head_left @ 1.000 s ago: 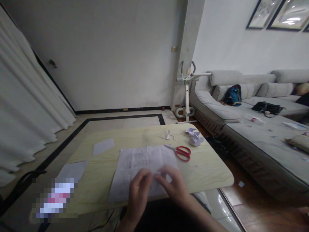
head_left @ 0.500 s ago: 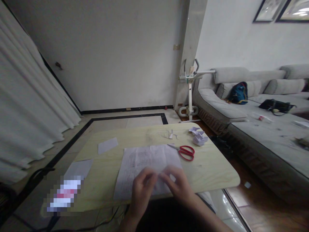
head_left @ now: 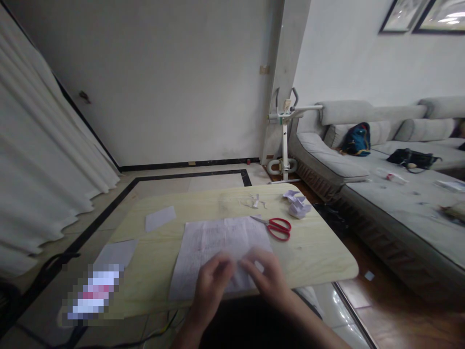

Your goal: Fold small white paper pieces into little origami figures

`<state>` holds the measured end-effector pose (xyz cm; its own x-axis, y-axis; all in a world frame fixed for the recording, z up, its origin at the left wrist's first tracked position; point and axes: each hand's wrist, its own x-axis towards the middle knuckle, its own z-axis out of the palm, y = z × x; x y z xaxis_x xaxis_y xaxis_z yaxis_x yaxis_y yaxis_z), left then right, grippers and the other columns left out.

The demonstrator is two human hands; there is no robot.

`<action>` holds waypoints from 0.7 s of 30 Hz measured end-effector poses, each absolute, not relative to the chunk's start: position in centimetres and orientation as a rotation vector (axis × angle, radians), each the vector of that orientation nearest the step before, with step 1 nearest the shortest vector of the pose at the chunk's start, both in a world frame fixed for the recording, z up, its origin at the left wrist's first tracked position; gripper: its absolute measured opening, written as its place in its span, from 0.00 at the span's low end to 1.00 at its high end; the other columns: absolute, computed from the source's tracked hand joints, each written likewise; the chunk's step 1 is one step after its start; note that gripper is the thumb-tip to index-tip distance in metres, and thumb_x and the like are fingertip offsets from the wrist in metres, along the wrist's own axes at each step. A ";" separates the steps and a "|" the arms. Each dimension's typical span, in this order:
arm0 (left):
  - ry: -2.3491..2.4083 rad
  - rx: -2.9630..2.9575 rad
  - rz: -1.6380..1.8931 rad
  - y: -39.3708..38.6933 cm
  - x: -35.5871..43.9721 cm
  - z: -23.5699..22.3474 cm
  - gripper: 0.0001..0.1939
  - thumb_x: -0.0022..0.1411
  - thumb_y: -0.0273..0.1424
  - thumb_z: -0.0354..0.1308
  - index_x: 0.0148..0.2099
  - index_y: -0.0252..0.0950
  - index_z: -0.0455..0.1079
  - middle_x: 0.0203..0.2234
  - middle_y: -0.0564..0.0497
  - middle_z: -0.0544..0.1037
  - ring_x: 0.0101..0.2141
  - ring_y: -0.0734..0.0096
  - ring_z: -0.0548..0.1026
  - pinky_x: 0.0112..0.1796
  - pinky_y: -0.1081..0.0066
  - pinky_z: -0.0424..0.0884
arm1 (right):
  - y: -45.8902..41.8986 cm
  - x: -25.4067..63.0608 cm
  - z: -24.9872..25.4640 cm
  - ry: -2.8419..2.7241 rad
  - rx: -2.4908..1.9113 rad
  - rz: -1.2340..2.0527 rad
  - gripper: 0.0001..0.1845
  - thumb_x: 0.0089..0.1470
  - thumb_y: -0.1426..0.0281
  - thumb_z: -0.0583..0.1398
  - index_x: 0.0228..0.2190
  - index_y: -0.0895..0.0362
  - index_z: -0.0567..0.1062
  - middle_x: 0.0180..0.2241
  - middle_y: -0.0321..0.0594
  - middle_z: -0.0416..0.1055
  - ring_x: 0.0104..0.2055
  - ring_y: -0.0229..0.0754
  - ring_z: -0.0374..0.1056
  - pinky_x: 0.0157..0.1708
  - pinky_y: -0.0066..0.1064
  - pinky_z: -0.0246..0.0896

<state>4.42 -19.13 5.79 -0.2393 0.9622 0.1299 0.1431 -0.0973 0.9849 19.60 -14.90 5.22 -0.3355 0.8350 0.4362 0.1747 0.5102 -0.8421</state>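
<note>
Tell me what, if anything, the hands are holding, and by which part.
It cannot be told: the fingertips of the left hand and right hand are close together over the large sheet, too blurred to show whether anything is pinched.

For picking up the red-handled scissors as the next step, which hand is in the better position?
Right, I would judge. The scissors lie just beyond the right hand, their handles pointing rightward; the left hand is farther away.

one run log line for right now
left hand: fingers blurred, any hold unclear | right hand: likewise | both over large sheet | red-handled scissors at sheet's far right corner | crumpled paper beyond scissors
</note>
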 end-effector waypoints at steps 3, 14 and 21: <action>1.414 1.277 1.378 -19.2 4.3 5.9 0.12 0.55 0.40 0.61 0.31 0.35 0.73 0.21 0.54 0.73 0.25 0.70 0.71 0.27 0.75 0.68 | -14.7 19.7 5.2 -1.791 -0.851 0.864 0.13 0.58 0.66 0.59 0.24 0.57 0.73 0.23 0.36 0.71 0.27 0.38 0.65 0.29 0.29 0.59; 1.434 1.417 1.458 -19.3 4.4 6.2 0.10 0.59 0.35 0.58 0.30 0.35 0.74 0.24 0.51 0.77 0.28 0.68 0.75 0.31 0.74 0.72 | -14.8 19.7 5.4 -1.814 -0.808 0.857 0.08 0.57 0.67 0.60 0.28 0.56 0.76 0.24 0.36 0.71 0.27 0.38 0.66 0.30 0.29 0.60; 1.479 1.394 1.492 -19.4 4.6 6.4 0.09 0.57 0.36 0.58 0.30 0.35 0.72 0.22 0.52 0.76 0.26 0.69 0.75 0.28 0.75 0.72 | -15.0 19.6 5.6 -1.764 -0.803 0.920 0.08 0.57 0.69 0.60 0.27 0.58 0.76 0.24 0.36 0.71 0.28 0.38 0.66 0.31 0.28 0.60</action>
